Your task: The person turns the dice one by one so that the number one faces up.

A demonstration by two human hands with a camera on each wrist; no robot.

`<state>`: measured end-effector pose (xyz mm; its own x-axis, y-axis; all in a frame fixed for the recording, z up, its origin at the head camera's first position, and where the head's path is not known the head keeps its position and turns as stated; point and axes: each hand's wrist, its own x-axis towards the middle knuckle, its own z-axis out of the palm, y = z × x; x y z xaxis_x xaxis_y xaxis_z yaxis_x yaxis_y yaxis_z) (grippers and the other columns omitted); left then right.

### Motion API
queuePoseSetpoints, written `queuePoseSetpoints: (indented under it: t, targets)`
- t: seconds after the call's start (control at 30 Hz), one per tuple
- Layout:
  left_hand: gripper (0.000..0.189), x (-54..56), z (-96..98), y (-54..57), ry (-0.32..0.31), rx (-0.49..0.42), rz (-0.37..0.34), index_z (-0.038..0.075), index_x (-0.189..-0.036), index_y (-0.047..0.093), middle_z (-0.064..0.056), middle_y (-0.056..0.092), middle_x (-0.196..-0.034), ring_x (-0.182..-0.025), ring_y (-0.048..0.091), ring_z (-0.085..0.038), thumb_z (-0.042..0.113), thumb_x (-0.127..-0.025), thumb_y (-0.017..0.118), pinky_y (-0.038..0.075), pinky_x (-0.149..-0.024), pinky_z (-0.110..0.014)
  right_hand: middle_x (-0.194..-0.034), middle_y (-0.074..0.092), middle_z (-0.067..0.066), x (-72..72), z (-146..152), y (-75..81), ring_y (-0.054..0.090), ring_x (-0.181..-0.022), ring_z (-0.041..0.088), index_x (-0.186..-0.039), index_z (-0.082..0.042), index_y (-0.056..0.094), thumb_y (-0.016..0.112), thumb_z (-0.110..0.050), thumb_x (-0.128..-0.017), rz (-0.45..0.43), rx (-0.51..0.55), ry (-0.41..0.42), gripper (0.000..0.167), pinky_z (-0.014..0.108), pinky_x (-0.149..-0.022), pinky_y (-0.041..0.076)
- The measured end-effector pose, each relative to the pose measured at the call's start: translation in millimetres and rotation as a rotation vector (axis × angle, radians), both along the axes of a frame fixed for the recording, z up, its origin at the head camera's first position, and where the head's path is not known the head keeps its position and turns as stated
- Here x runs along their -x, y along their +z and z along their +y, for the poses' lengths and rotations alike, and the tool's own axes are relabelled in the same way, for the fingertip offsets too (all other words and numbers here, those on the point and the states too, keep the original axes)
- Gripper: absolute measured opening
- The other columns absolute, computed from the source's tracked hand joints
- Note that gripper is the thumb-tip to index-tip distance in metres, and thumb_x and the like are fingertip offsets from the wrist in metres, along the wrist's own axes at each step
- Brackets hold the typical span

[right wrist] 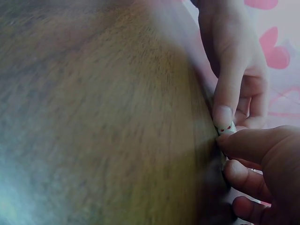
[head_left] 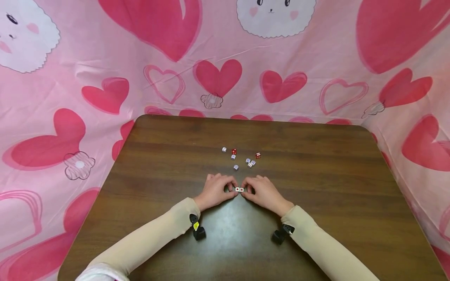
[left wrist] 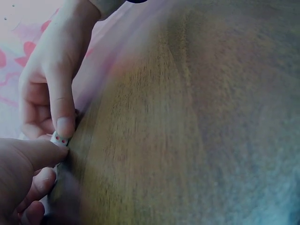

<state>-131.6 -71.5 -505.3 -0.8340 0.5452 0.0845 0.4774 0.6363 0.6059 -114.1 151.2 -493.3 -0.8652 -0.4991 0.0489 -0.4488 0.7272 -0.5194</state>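
Note:
Two white dice, a left die and a right die, lie side by side in front of me, each with a red dot on top. My left hand pinches the left die between thumb and index finger. From the other side my right hand pinches the right die the same way. In the left wrist view, a white die with red dots shows between the two thumbs. The right wrist view shows a die mostly hidden by the fingers.
Beyond the hands, several loose dice lie scattered: a white die, a red die touching another white one, a lone white die, a white cluster and a red die. The brown wooden table meets a pink heart-patterned cloth.

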Motion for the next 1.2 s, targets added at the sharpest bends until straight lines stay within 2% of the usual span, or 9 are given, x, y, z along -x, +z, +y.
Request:
queuePoseSetpoints:
  t: [0.57,0.7,0.77,0.9,1.03,1.2]
  targets:
    - [0.015,-1.3,-3.2,3.4,-0.003,-0.002,-0.011,0.023,-0.097,0.072,0.012,0.064,-0.079,-0.076,0.046,-0.010,0.027,-0.089,0.083,0.031,-0.085,-0.043,-0.071,0.051,-0.018,0.6,-3,-2.1,0.043,-0.070,0.007,-0.098,-0.021,0.069,0.081,-0.026,-0.091,0.004,0.007,-0.008,0.015,0.034,-0.075,0.037]
    - [0.015,-0.6,-4.0,3.2,-0.005,-0.003,-0.009,0.023,-0.098,0.072,0.013,0.063,-0.079,-0.077,0.046,-0.010,0.028,-0.089,0.083,0.031,-0.086,-0.043,-0.073,0.053,-0.018,2.1,-1,-0.9,0.045,-0.071,0.006,-0.104,-0.019,0.069,0.080,-0.028,-0.093,-0.029,0.019,-0.009,0.019,0.034,-0.076,0.039]
    - [0.016,-0.3,-4.7,2.1,-0.008,-0.006,-0.005,0.024,-0.099,0.071,0.014,0.062,-0.079,-0.077,0.046,-0.009,0.029,-0.089,0.083,0.031,-0.086,-0.043,-0.075,0.056,-0.016,4.6,2,1.2,0.048,-0.070,0.005,-0.107,-0.016,0.068,0.078,-0.028,-0.094,-0.069,0.062,-0.010,0.020,0.033,-0.074,0.042]
    - [0.018,-0.1,-5.3,-0.4,-0.014,-0.009,-0.001,0.024,-0.100,0.071,0.016,0.063,-0.079,-0.077,0.046,-0.008,0.030,-0.088,0.084,0.031,-0.086,-0.042,-0.076,0.059,-0.010,14.3,12,5.7,0.051,-0.066,0.005,-0.109,-0.014,0.068,0.073,-0.022,-0.099,-0.123,0.165,-0.068,0.015,0.028,-0.064,0.045]
    - [0.019,-0.1,-4.8,-2.1,-0.016,-0.007,0.005,0.024,-0.101,0.071,0.017,0.063,-0.080,-0.078,0.046,-0.008,0.031,-0.088,0.084,0.031,-0.086,-0.041,-0.077,0.062,-0.005,30.5,25,10.9,0.053,-0.068,0.010,-0.107,-0.012,0.069,0.071,-0.016,-0.099,-0.080,0.227,-0.180,0.010,0.028,-0.064,0.044]
    - [0.020,-0.9,-4.2,-2.0,-0.017,-0.014,0.012,0.024,-0.100,0.071,0.016,0.063,-0.080,-0.078,0.047,-0.008,0.031,-0.087,0.084,0.031,-0.087,-0.041,-0.081,0.063,0.003,56.6,40,15.0,0.055,-0.071,0.018,-0.111,-0.008,0.068,0.070,-0.014,-0.099,-0.043,0.248,-0.297,0.013,0.032,-0.066,0.045]
